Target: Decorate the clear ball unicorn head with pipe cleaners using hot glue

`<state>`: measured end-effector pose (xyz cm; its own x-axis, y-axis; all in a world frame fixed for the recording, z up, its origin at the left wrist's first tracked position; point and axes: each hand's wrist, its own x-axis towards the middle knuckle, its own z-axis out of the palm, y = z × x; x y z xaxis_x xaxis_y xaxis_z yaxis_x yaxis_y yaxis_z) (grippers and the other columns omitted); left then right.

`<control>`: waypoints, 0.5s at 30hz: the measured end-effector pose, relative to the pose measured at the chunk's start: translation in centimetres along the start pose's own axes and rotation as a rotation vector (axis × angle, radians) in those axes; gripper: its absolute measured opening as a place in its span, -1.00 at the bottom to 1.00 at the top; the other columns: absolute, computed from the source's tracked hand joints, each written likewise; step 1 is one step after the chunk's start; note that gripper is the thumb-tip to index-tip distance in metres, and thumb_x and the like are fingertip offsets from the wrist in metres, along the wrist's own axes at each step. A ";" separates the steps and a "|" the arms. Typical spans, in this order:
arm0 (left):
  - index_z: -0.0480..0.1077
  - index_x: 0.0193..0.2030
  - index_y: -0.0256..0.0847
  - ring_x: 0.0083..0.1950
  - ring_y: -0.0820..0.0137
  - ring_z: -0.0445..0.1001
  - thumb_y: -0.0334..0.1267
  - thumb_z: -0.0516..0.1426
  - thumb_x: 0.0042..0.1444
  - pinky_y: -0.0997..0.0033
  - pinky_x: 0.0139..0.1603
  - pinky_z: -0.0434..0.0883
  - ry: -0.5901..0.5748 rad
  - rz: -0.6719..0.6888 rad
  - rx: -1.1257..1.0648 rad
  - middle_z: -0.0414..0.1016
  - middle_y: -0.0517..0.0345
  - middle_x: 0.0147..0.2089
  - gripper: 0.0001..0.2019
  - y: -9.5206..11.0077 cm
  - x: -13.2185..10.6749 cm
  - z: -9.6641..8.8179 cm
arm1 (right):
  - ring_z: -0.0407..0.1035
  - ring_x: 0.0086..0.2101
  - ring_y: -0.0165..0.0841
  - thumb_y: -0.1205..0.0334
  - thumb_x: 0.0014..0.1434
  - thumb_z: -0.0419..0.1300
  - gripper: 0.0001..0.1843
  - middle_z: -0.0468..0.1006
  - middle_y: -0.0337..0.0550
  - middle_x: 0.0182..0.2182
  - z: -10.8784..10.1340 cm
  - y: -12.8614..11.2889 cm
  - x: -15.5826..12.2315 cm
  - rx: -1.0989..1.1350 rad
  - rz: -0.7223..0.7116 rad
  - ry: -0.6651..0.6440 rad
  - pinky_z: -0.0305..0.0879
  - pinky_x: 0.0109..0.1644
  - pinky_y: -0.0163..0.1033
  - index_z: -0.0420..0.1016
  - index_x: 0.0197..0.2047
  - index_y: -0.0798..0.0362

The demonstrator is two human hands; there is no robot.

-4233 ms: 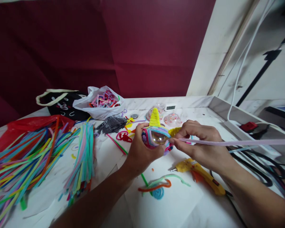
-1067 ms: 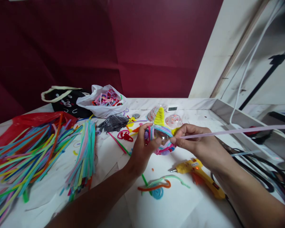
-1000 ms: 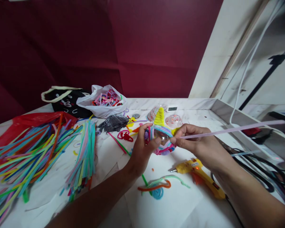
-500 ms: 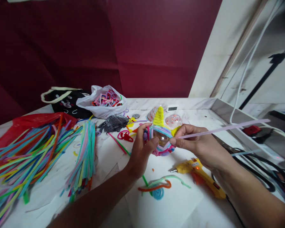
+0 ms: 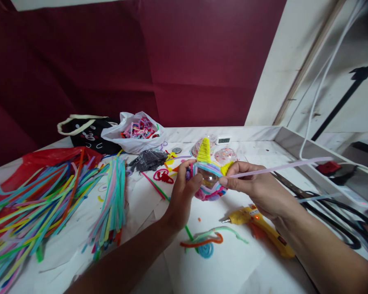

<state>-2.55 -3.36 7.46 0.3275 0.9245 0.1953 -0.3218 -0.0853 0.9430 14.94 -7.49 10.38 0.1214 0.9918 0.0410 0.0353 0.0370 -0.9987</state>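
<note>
Between my two hands is a round ornament point(image 5: 209, 195) wrapped in pink, blue and lilac pipe cleaners, with a clear bulging window in the middle. A yellow wrapped cone point(image 5: 204, 151) rises from its top, and a smaller yellow piece point(image 5: 226, 168) sticks out at its right. My left hand point(image 5: 184, 196) grips the ornament's left side, thumb on the front. At the right rim, my right hand point(image 5: 251, 179) pinches a pale lilac pipe cleaner point(image 5: 288, 165), whose free end stretches out to the right. The fingertips hide its inner end.
A yellow glue gun point(image 5: 260, 229) with a lit red light lies below my right hand, near large scissors point(image 5: 290, 185). Loose pipe cleaners point(image 5: 49, 200) spread at left. Behind stand a white bag of scraps point(image 5: 135, 144), a black bag point(image 5: 92, 139) and clear speckled domes point(image 5: 226, 155).
The lilac pipe cleaner's free end has shifted left and slightly down. Both hands keep hold around the ornament. The whole view has shifted slightly.
</note>
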 end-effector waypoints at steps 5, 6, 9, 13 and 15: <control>0.24 0.10 -0.05 -0.06 0.28 0.46 0.08 0.11 0.12 0.36 -0.12 0.37 0.015 -0.037 -0.038 0.44 0.11 0.04 -0.54 -0.3 0.1 0.1 | 0.20 -0.51 -0.50 0.19 -0.31 0.51 -0.65 0.40 -0.34 -0.58 -0.3 0.2 0.9 0.054 0.048 0.017 0.13 -0.43 -0.38 0.45 -0.49 0.06; 0.24 0.10 -0.05 -0.08 0.29 0.47 0.09 0.10 0.13 0.36 -0.14 0.38 0.013 -0.040 -0.045 0.44 0.11 0.03 -0.54 -0.3 0.1 0.2 | 0.21 -0.50 -0.50 0.19 -0.31 0.51 -0.64 0.41 -0.34 -0.57 -0.5 0.3 1.1 0.069 0.069 0.015 0.14 -0.43 -0.39 0.45 -0.48 0.06; 0.24 0.08 -0.07 -0.11 0.32 0.47 0.06 0.10 0.13 0.36 -0.14 0.39 0.039 -0.041 -0.070 0.45 0.11 0.02 -0.57 -0.1 -0.1 0.8 | 0.33 -0.40 -0.46 0.22 -0.29 0.50 -0.63 0.50 -0.30 -0.44 -1.2 0.7 1.7 0.118 0.142 0.008 0.26 -0.35 -0.38 0.49 -0.39 0.04; 0.24 0.07 -0.07 -0.11 0.33 0.47 0.03 0.12 0.11 0.36 -0.14 0.41 0.045 -0.043 -0.122 0.45 0.11 0.01 -0.57 -0.1 -0.3 1.3 | 0.42 -0.30 -0.39 0.25 -0.29 0.50 -0.60 0.56 -0.24 -0.33 -1.7 0.9 2.2 0.186 0.198 -0.050 0.39 -0.24 -0.31 0.51 -0.32 0.03; 0.24 0.07 -0.08 -0.09 0.33 0.47 0.02 0.13 0.11 0.35 -0.12 0.41 0.036 -0.034 -0.140 0.44 0.11 0.01 -0.58 -0.2 -0.3 1.3 | 0.44 -0.28 -0.35 0.25 -0.28 0.50 -0.59 0.57 -0.19 -0.29 -1.7 0.9 2.2 0.213 0.207 -0.092 0.43 -0.24 -0.29 0.52 -0.30 0.05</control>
<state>-1.39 -4.16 7.52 0.3090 0.9389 0.1516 -0.4329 -0.0031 0.9014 16.97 -5.45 9.63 0.0134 0.9875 -0.1572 -0.1909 -0.1518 -0.9698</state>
